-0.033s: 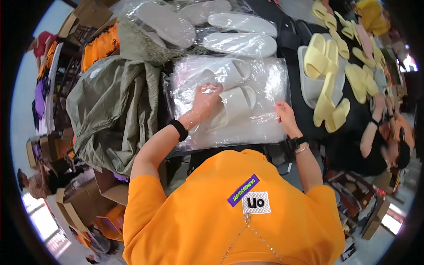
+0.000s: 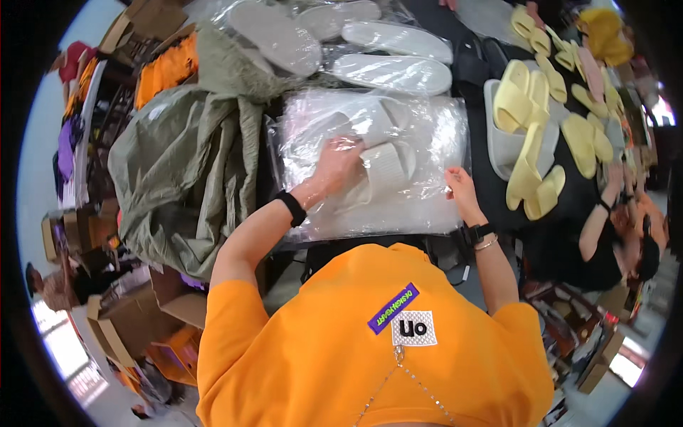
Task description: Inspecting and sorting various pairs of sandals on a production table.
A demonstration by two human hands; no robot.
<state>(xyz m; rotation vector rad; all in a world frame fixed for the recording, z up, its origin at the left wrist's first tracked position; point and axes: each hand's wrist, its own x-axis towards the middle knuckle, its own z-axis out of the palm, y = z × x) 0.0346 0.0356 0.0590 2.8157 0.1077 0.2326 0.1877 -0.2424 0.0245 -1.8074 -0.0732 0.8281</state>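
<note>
A clear plastic bag (image 2: 427,203) lies flat before me, with a pair of white slippers (image 2: 388,167) on or in it; the glossy film makes it hard to tell which. My left hand (image 2: 338,167) reaches in from the left and lies against the nearer slipper, its fingers curled inward. What those fingers hold, if anything, is hidden. At the bag's right edge, my right hand (image 2: 461,188) pinches the film between thumb and fingers.
More bagged white slippers (image 2: 391,71) lie beyond. An olive-green cloth cover (image 2: 185,171) is heaped at left. Yellow slippers (image 2: 526,135) stand on the black surface at right, where a co-worker's arm (image 2: 597,220) reaches in. Cardboard boxes (image 2: 135,324) sit at lower left.
The view has shifted slightly. My left hand has moved a little across the slipper; my right hand stays at the bag's edge.
</note>
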